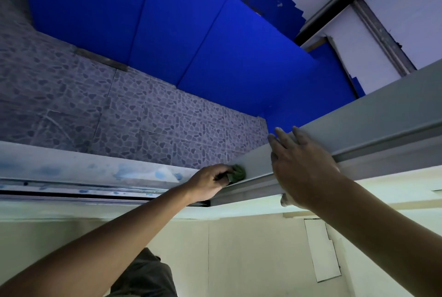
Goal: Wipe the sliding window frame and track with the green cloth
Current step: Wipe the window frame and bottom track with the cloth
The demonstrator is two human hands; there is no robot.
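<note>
Paint-flecked pale grey metal track (79,185) runs level from the 9 o'clock edge toward the middle, its long axis left to right, blue smears dotted along its upper ledge. Beyond it lies grey pebble-patterned tiling (148,115), with flat bright blue panels (191,41) up toward 12 o'clock. The left hand (210,183), just below centre, has its fingers curled tight around a crumpled green cloth (238,173) and presses that wad against the near end of the sliding window's grey metal frame (373,127), right where the frame meets the track. Only a small bunch of the cloth shows past the knuckles, poking toward 2 o'clock. The frame's long axis climbs from that point toward the 3 o'clock edge, with a raised rail along its lower side. The right hand (303,165) lies flat on the frame just beside the cloth, fingers spread apart and stretched toward 11 o'clock, fingertips over the frame's far edge, thumb hooked under its near side; it holds nothing. No writing or labels can be read anywhere. A cream painted wall (251,249) fills the 6 o'clock area.
</note>
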